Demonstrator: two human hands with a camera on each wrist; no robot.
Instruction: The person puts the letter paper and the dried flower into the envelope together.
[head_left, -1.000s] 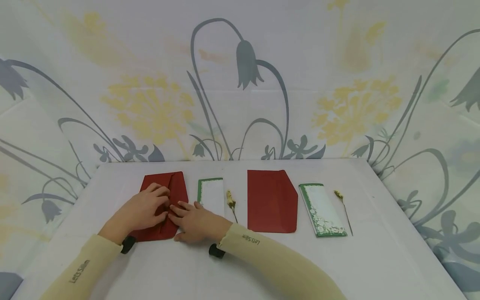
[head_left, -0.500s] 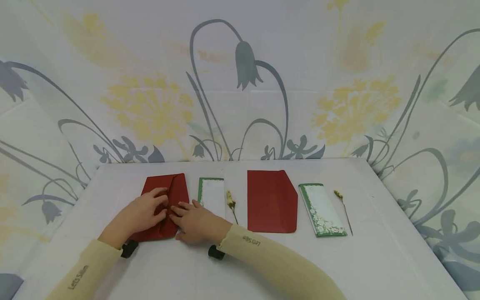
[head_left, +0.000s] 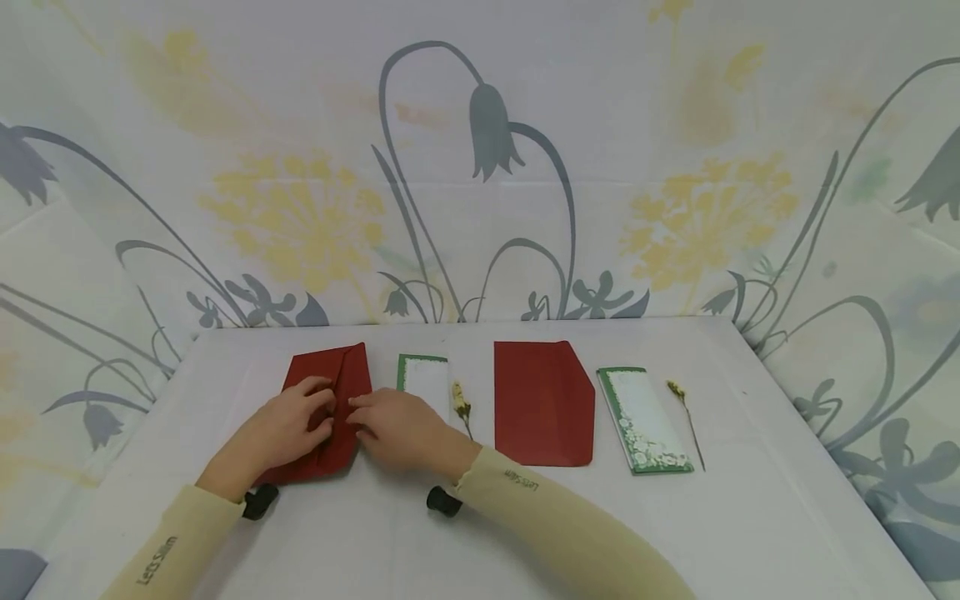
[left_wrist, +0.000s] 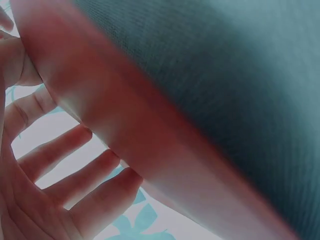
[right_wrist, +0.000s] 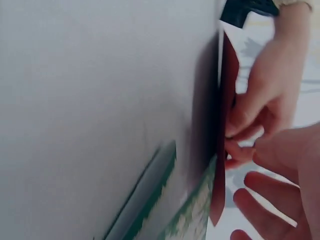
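Note:
A red envelope (head_left: pixel 322 367) lies on the left of the table, with a crease or paper edge running down it. My left hand (head_left: pixel 281 427) rests its fingertips on the envelope's middle; the left wrist view shows them touching the red paper (left_wrist: pixel 100 100). My right hand (head_left: pixel 405 429) is beside the envelope's right part, its fingers near that side. Whether those fingertips touch the paper is hard to tell. In the right wrist view the right fingers (right_wrist: pixel 270 185) are spread and loosely bent. Just beyond my right hand lies a green-bordered white card (head_left: pixel 425 372), partly covered by it.
A yellow dried flower (head_left: pixel 461 404) lies right of that card. Further right are a second red envelope (head_left: pixel 543 404), another green-bordered card (head_left: pixel 647 421) and another dried flower (head_left: pixel 678 392). Behind the white table (head_left: pixel 757 500) hangs a flower-patterned cloth (head_left: pixel 480 233).
My right hand has lifted slightly off the envelope and shifted right, its fingers drawing together. The left hand stays on the envelope, nearly unmoved.

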